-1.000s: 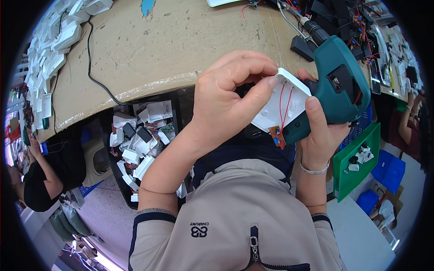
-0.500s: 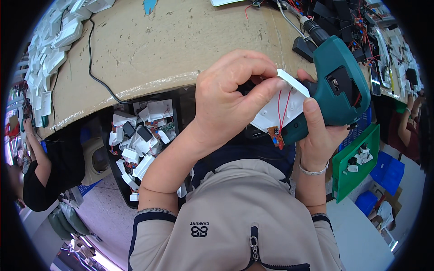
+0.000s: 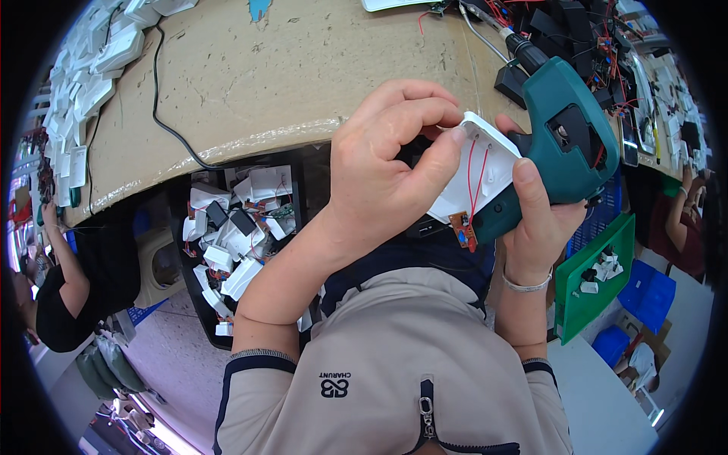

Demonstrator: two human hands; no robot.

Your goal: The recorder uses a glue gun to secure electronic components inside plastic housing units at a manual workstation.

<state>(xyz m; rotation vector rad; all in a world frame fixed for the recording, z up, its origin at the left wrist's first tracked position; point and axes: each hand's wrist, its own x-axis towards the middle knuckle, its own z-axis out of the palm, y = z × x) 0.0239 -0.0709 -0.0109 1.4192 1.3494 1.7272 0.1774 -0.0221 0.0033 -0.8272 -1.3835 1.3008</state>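
A white plastic housing (image 3: pixel 476 176), flat and round-cornered, sits held up in front of the person's chest, just below the edge of the workbench (image 3: pixel 265 76); two thin red wires (image 3: pixel 476 168) run down its open face to a small brown circuit board (image 3: pixel 461 228) dangling at its lower corner. The left hand (image 3: pixel 387 171) is curled tightly over the housing's left side, fingers bent and the forefinger tip pressing on its top edge. The right hand (image 3: pixel 542 220) is wrapped around the grip of a teal electric screwdriver (image 3: pixel 557 148), its thumb laid along the housing's right side; the tool's chunky matte body touches the housing, and a black cord end rises from its top. Behind them the workbench is covered in rough tan cardboard, with a black cable (image 3: pixel 163 114) snaking across it and rows of white plastic parts (image 3: pixel 83 83) along its left rim. Under the bench a dark bin (image 3: pixel 227 235) holds a jumble of white housings and small boards. To the right, a green tray (image 3: pixel 588 284) carries a few white pieces, near blue crates (image 3: pixel 644 292). Another person in black (image 3: pixel 64 292) stands at far left.
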